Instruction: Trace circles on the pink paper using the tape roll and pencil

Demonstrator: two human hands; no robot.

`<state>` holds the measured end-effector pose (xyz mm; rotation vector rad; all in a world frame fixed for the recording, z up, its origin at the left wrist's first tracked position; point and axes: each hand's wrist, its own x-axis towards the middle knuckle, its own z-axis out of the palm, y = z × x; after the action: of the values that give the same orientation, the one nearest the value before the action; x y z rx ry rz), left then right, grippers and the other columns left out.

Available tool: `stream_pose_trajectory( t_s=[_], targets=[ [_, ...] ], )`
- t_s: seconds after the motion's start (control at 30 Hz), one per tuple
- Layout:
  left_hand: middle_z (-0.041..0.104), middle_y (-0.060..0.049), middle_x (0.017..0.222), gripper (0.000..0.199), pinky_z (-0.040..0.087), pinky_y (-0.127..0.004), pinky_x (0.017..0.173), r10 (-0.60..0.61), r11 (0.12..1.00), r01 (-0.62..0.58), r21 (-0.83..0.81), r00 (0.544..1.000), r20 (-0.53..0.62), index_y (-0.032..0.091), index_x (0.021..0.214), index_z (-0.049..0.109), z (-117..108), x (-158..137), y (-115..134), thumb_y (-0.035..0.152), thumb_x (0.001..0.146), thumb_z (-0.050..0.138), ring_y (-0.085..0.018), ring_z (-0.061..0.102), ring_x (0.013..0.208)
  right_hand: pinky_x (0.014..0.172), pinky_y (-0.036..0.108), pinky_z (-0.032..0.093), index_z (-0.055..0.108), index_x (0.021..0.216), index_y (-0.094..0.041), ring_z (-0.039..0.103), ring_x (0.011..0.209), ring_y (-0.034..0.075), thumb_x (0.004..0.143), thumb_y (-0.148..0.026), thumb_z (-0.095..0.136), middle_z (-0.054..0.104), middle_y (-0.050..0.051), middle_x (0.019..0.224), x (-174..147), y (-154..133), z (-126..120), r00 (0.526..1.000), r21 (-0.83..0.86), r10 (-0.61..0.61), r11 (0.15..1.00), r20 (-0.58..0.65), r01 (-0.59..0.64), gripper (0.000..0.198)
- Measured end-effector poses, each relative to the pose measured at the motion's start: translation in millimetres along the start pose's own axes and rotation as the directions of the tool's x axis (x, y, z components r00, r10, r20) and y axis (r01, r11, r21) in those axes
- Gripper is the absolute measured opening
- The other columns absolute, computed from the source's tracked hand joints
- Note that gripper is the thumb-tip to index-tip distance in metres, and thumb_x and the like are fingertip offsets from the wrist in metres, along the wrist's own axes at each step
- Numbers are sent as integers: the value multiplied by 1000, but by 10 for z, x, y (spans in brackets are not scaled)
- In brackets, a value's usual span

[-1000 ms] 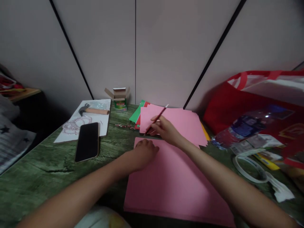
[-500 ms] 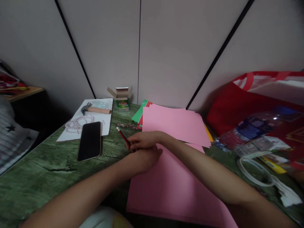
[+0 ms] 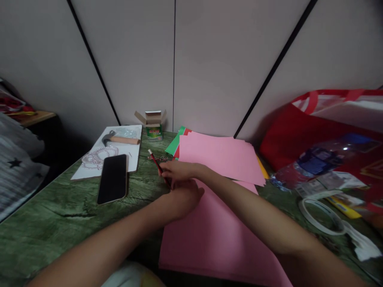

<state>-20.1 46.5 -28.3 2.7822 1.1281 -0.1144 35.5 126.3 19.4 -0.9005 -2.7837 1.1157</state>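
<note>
My right hand (image 3: 176, 170) is closed round a dark red pencil (image 3: 155, 161), whose pale end points up and away to the left. The pencil's lower end lies close to the left edge of a large pink paper sheet (image 3: 215, 239). Just below and partly behind the right hand, my left hand (image 3: 187, 198) rests on that sheet. Its thumb is stretched out to the right on the paper; most of its other fingers are hidden. My right forearm crosses above the pink sheet. Beyond the hands lies a stack of pink paper (image 3: 221, 153).
A phone (image 3: 113, 179) lies to the left, beside a hammer (image 3: 122, 139) and beads (image 3: 98, 156) on white paper. An opened small box (image 3: 154, 129) stands by the wall. At right are a plastic bottle (image 3: 314, 161), a tape roll (image 3: 321, 231) and a red bag (image 3: 287, 127).
My right hand has shifted slightly up, away from the left hand, and the pencil stands a little steeper. The left hand has barely moved.
</note>
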Motion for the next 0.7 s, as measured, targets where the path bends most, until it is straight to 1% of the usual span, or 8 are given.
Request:
stream_pose_trajectory(
  t_s=[0.13, 0.3, 0.37, 0.4, 0.47, 0.53, 0.63, 0.7],
  targets=[
    [56, -21, 104, 38, 44, -45, 72, -43, 969, 14, 246, 993, 113, 10, 107, 53, -230, -68, 64, 4, 69, 55, -36, 55, 93, 66, 24, 43, 50, 90, -17, 57, 76, 15, 88, -11, 40, 61, 3, 84, -40, 100, -41, 993, 34, 41, 999, -115, -38, 11],
    [57, -20, 97, 28, 44, -41, 70, 17, 953, -45, 300, 995, 95, 10, 101, 53, -294, -122, 55, 4, 74, 47, -31, 55, 89, 66, 25, 42, 48, 85, -17, 56, 73, 14, 89, -14, 39, 62, 4, 84, -157, 308, -79, 959, 39, 52, 998, -279, -42, 10],
    [57, -17, 98, 26, 45, -40, 73, 52, 955, -77, 287, 994, 93, 11, 98, 53, -297, -123, 20, 3, 76, 42, -28, 54, 89, 65, 25, 43, 47, 82, -17, 57, 71, 14, 89, -16, 41, 62, 4, 82, -258, 410, -96, 916, 81, 112, 993, -385, -88, 10],
    [57, -16, 100, 26, 45, -40, 75, 66, 959, -90, 270, 993, 97, 12, 98, 53, -311, -122, 0, 2, 77, 41, -27, 53, 90, 64, 25, 43, 46, 80, -17, 57, 70, 14, 89, -17, 42, 62, 4, 80, -334, 464, -100, 879, 120, 156, 986, -450, -113, 10],
    [56, -14, 104, 28, 44, -40, 78, 80, 971, -101, 217, 991, 103, 13, 97, 52, -363, -126, -42, -1, 78, 37, -25, 52, 93, 64, 26, 44, 45, 79, -18, 59, 68, 14, 89, -22, 44, 62, 4, 76, -554, 575, -87, 777, 251, 250, 960, -577, -122, 11],
    [55, -14, 108, 31, 44, -41, 82, 80, 981, -100, 164, 989, 123, 13, 99, 52, -426, -141, -82, -4, 77, 38, -24, 52, 96, 61, 26, 45, 44, 78, -19, 60, 65, 14, 89, -30, 46, 61, 2, 70, -861, 688, -19, 672, 417, 332, 908, -662, -37, 15],
    [52, -14, 114, 36, 43, -43, 87, 94, 987, -112, 118, 985, 142, 12, 105, 50, -464, -176, -126, -4, 74, 45, -25, 50, 100, 62, 27, 46, 46, 73, -20, 57, 60, 13, 85, -46, 51, 58, -1, 63, -1404, 851, 209, 506, 503, 403, 862, -763, 71, 29],
    [50, -16, 117, 31, 42, -45, 89, 83, 991, -94, 92, 989, 119, 11, 109, 48, -434, -197, -134, 4, 79, 50, -27, 48, 106, 65, 27, 45, 51, 73, -19, 56, 63, 14, 83, -51, 53, 59, -1, 65, -1734, 943, 421, 383, 534, 471, 843, -794, 69, 33]
  ],
)
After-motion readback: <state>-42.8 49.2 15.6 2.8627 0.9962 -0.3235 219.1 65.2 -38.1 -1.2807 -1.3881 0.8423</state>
